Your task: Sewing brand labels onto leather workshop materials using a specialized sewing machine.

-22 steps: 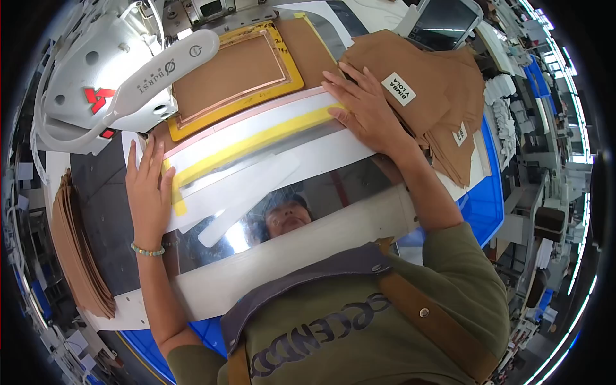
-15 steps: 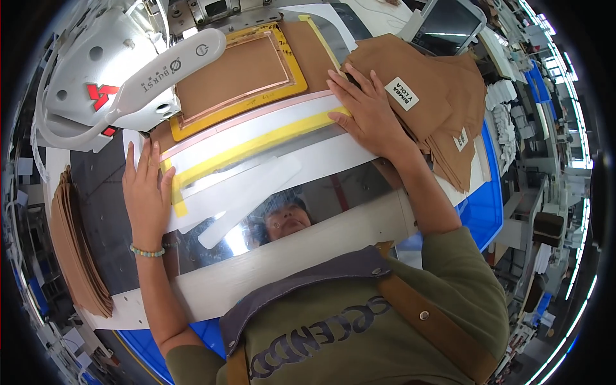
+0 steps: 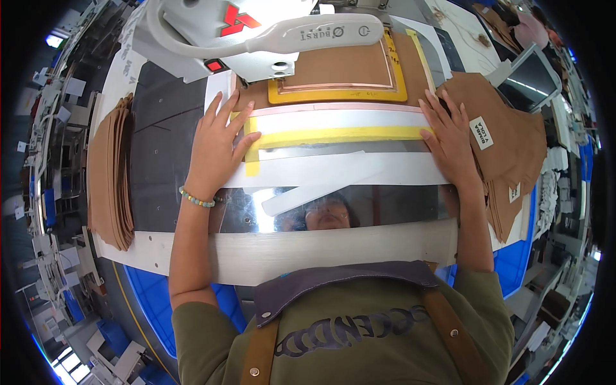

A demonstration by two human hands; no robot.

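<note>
A brown fabric piece point(image 3: 346, 67) lies flat under a yellow rectangular frame point(image 3: 333, 96), with the sewing machine head point(image 3: 237, 61) over its left part. Along its near edge runs a white strip edged with pink and yellow tape point(image 3: 340, 134). My left hand point(image 3: 218, 144) rests flat at the strip's left end, fingers spread, the fingertips by the fabric's left corner. At the right end, my right hand point(image 3: 449, 141) lies with its fingers stretched forward and its thumb touching the yellow tape. Neither hand grips anything.
Stacked brown pieces point(image 3: 110, 173) lie at the left. More brown pieces with white labels point(image 3: 504, 128) overlap on the right, near a screen point(image 3: 529, 80). A light handle point(image 3: 321, 37) crosses above the frame. Blue bins point(image 3: 151, 289) sit below the table. A shiny plate point(image 3: 385, 205) reflects my head.
The whole view has turned and shifted, so the table now appears more level. Both hands stay at the two ends of the taped strip; the fabric and frame look unmoved beneath the machine.
</note>
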